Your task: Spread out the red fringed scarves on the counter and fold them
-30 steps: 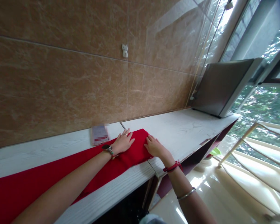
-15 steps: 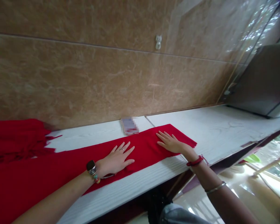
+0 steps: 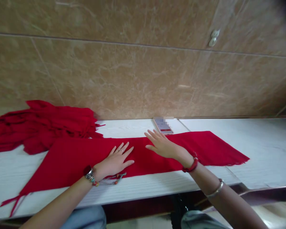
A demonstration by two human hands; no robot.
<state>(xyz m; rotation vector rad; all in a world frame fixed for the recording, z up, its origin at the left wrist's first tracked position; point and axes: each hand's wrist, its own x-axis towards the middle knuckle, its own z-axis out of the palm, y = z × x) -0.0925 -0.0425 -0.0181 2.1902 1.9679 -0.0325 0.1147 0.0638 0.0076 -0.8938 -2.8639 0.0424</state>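
Observation:
A long red cloth (image 3: 138, 159) lies spread along the white table, pointed and tasselled at its left end and slanted with a short fringe at its right. My left hand (image 3: 115, 162) rests flat on its middle, fingers spread. Slightly to the right, my right hand (image 3: 163, 145) is over the cloth with its fingers stretched out; whether the palm touches it I cannot tell. Neither hand grips anything. Behind the cloth's far edge, close to my right fingertips, is a phone (image 3: 160, 125) with its screen lit and partly blurred.
A crumpled heap of red cloth (image 3: 59, 124) lies at the back left of the white table (image 3: 264, 146). Behind the table rises a brown tiled wall (image 3: 133, 79) bearing a small white figure-shaped hook (image 3: 214, 38). The table's front edge runs just above my knees.
The view has swung left, bringing the whole heap and the cloth's left point into sight. My right hand has moved left along the cloth, closer to my left hand.

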